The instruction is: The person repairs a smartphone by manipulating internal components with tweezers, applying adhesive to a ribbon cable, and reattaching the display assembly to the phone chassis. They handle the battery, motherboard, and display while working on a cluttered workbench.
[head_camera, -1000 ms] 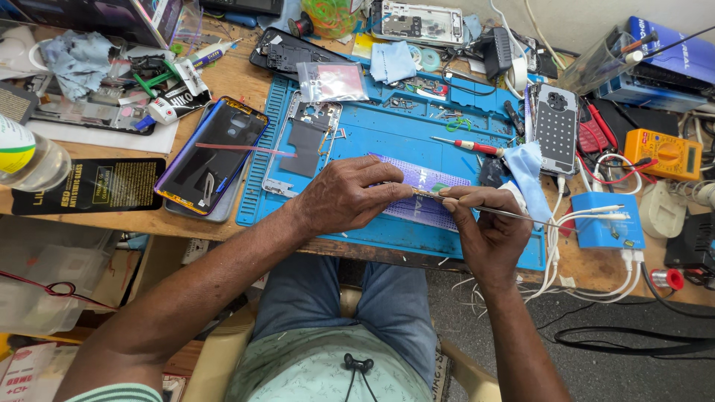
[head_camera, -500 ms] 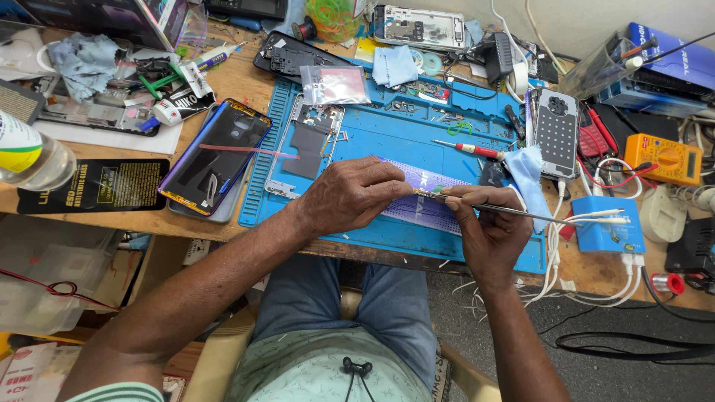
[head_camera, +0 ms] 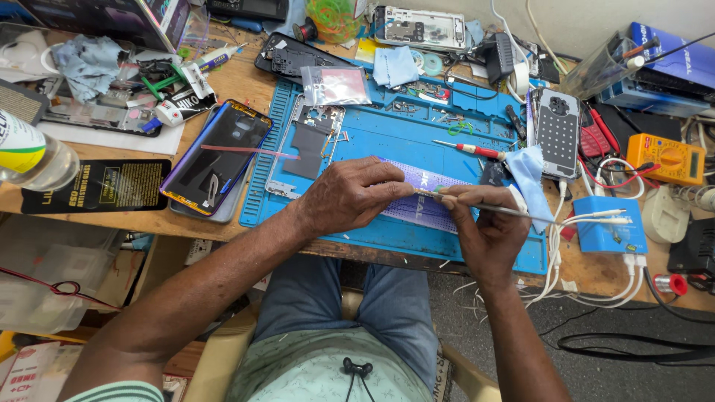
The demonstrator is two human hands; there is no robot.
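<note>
- Both your hands meet over the front middle of a blue work mat [head_camera: 350, 208]. They are close together, fingertips almost touching.
- Your left hand [head_camera: 350, 197] lies palm down, fingers pinched on the near end of a pale purple strip [head_camera: 436, 201] and pressing it onto the mat.
- Your right hand [head_camera: 484, 231] is closed around thin metal tweezers [head_camera: 514, 212]. Their tip meets the strip just beside your left fingertips; their long shaft points away to your right.
- That purple strip runs left to right, slightly tilted, with most of its length stretching toward your right hand. Your left hand covers its left end.
- Well to the left on the mat lies a phone frame [head_camera: 305, 145], and beyond it, off the mat, a dark phone back cover [head_camera: 216, 156].
- Behind the strip rests a red-handled screwdriver [head_camera: 469, 149]; a light blue cloth [head_camera: 529, 171] sits just beside your right hand.
- Bare mat lies between the strip and the frame. The mat's front edge and the table edge are near your wrists, and white cables [head_camera: 588, 223] crowd the right.
</note>
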